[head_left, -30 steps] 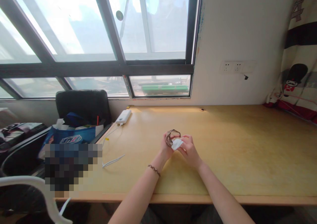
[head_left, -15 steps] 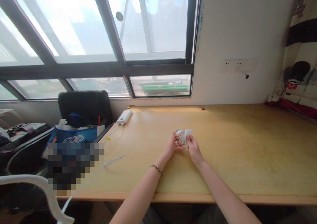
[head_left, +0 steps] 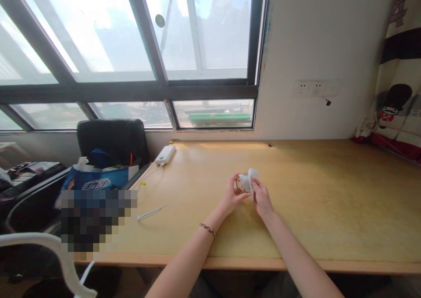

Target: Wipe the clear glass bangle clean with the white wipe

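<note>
Over the middle of the wooden desk (head_left: 329, 201), my left hand (head_left: 233, 198) grips a small clear glass object (head_left: 242, 183) from its left side, fingers curled round it. My right hand (head_left: 261, 198) pinches a white tissue or cloth (head_left: 252, 176) and presses it against the right side of the glass. Both hands touch the glass and hold it just above the desk. A beaded bracelet (head_left: 207, 229) is on my left wrist.
A white power bank (head_left: 165, 154) with a cable (head_left: 150, 212) lies at the desk's back left. A black chair (head_left: 112, 141) holding a blue bag (head_left: 95, 180) stands left of the desk. A wall socket (head_left: 315, 88) and a printed curtain (head_left: 397, 70) are at the right.
The glass object has been turned in my hands and shifted slightly right. The white tissue moved from below the glass to its right side. Both hands moved a little right.
</note>
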Tool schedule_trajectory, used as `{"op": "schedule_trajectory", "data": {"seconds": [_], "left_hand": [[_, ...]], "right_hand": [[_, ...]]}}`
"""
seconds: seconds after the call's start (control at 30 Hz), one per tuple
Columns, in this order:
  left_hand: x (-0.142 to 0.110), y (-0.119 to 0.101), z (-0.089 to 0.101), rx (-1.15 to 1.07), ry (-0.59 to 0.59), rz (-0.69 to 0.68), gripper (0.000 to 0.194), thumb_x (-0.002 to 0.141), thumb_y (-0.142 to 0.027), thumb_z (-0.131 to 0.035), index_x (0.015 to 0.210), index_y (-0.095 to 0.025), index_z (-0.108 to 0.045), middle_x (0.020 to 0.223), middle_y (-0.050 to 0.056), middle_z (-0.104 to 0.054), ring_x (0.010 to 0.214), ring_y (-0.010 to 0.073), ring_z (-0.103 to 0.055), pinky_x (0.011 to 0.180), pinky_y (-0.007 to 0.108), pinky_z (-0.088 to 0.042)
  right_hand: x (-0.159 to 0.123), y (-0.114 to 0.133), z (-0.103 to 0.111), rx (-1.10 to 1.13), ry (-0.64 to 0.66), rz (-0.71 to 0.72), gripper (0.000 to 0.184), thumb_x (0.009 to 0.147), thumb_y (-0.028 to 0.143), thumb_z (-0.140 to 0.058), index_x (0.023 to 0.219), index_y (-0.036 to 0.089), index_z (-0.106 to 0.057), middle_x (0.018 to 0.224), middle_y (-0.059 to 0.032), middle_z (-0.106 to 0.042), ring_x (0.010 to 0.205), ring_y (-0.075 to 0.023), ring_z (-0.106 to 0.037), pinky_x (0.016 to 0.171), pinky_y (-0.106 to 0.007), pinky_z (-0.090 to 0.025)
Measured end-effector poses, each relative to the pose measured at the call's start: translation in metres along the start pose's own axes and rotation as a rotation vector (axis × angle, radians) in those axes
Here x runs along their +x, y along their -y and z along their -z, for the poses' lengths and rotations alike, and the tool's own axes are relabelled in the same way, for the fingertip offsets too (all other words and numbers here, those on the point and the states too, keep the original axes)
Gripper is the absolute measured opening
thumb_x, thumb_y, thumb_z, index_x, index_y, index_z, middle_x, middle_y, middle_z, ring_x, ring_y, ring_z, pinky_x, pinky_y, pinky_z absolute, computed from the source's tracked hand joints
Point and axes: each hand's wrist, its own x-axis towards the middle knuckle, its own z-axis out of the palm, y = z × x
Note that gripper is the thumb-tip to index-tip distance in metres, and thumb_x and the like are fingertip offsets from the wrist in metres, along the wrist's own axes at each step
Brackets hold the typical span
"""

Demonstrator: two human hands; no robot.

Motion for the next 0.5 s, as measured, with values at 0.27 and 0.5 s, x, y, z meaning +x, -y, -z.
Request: {"op": "schedule_trajectory", "data": {"seconds": [0.27, 0.5], "left_hand": [[0.0082, 0.0006, 0.0059, -0.074, -0.069, 0.127, 0.063, 0.053, -0.033, -0.072, 0.102, -0.021, -0.035, 0.084, 0.000, -0.053, 0.039, 0.0052, -0.051, 0.036, 0.016, -0.037], [0.0105, -0.0041, 0.0051, -0.425, -0.107, 0.322, 0.048, 0.062, -0.051, -0.059, 0.093, -0.018, -0.042, 0.064, -0.004, -0.053, 0.034, 0.0041, -0.045, 0.034, 0.016, -0.033]], "right_hand": [[-0.0060, 0.0087, -0.0048, -0.174, 0.158, 0.072, 0.029, 0.072, 0.043, -0.055, 0.076, 0.015, -0.061, 0.066, -0.0029, -0.061, 0.055, -0.0138, -0.053, 0.052, -0.025, -0.042], [-0.0025, 0.0039, -0.0010, -0.439, 0.258, 0.218, 0.026, 0.074, 0.038, -0.053, 0.087, 0.018, -0.062, 0.089, -0.0042, -0.062, 0.084, -0.0195, -0.054, 0.078, -0.032, -0.040]]}}
